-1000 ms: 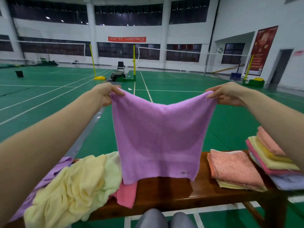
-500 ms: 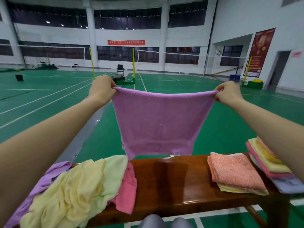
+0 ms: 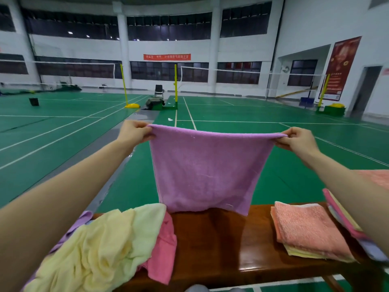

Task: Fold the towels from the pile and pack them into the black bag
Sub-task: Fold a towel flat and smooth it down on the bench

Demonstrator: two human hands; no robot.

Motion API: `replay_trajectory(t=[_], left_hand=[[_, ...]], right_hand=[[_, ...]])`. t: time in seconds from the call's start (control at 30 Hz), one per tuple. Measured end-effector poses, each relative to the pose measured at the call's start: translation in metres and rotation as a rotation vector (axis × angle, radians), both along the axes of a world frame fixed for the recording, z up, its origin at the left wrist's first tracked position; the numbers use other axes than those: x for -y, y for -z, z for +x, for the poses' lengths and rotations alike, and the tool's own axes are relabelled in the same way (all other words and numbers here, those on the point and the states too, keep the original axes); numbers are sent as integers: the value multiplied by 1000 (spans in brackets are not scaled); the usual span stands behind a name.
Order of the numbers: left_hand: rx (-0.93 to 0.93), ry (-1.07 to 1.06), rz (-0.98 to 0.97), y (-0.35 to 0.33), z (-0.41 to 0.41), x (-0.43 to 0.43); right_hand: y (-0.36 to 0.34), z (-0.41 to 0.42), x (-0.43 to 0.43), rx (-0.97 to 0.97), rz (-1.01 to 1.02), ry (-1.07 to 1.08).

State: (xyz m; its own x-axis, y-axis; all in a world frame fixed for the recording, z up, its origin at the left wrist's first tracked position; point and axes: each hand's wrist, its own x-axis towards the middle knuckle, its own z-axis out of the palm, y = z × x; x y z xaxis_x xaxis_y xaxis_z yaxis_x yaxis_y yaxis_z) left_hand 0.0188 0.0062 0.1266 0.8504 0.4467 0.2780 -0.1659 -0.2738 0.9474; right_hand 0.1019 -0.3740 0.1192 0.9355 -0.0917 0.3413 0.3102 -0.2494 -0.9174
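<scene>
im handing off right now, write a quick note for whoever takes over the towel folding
Left hand and right hand each pinch a top corner of the purple towel, held up over the bench, its lower edge just at the bench.
Unfolded pile lies on the bench's left end; folded stack on its right, with more folded towels behind the right arm.
Done: several towels folded.
Left: fold this one and the pile, then pack. No black bag in view.

- The purple towel (image 3: 207, 171) hangs doubled over, stretched by its top corners, its lower edge just above the bench.
- A loose pile of towels (image 3: 101, 247), yellow, pink and purple, lies crumpled at left.
- Folded towels (image 3: 309, 230), salmon on top, lie stacked at right; another folded stack (image 3: 345, 216) sits beyond.
</scene>
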Motion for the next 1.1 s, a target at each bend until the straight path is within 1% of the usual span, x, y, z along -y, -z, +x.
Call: replay_trajectory(t=[0.1,0.13,0.23,0.3,0.37,0.47,0.6,0.7,0.8,0.9,1.0,1.1], left_hand=[[102,55,-132,-5,-6,6],[86,82,-157,-8,-8,8],[-63,156,-206,-15,-14,13],[-135,154,-162,-18,-14,12],[-153,152,-97,-20,-12,12],[-106,186,-91,-21,-2,13],[-6,177,-74,-15,4,13],[42,229,-36,3,-7,8],[44,267,15,26,-26,6],[-41,299,31,34,-42,7],[-179,336,20,29,-50,12],[-249,361,-25,23,-52,15]], right_hand=[[5,-5,3,0,84,-11],[3,-8,3,-33,132,-13],[-5,-13,0,-152,240,-8],[-12,-14,2,-190,238,-6],[-17,-11,5,-195,225,-2],[-21,0,8,-144,224,7],[-13,4,13,-83,166,-30],[4,-10,22,-84,171,-55],[27,-32,32,-108,180,-52],[40,-50,38,-149,187,-74],[36,-59,40,-182,173,-54],[30,-63,42,-179,172,-44]])
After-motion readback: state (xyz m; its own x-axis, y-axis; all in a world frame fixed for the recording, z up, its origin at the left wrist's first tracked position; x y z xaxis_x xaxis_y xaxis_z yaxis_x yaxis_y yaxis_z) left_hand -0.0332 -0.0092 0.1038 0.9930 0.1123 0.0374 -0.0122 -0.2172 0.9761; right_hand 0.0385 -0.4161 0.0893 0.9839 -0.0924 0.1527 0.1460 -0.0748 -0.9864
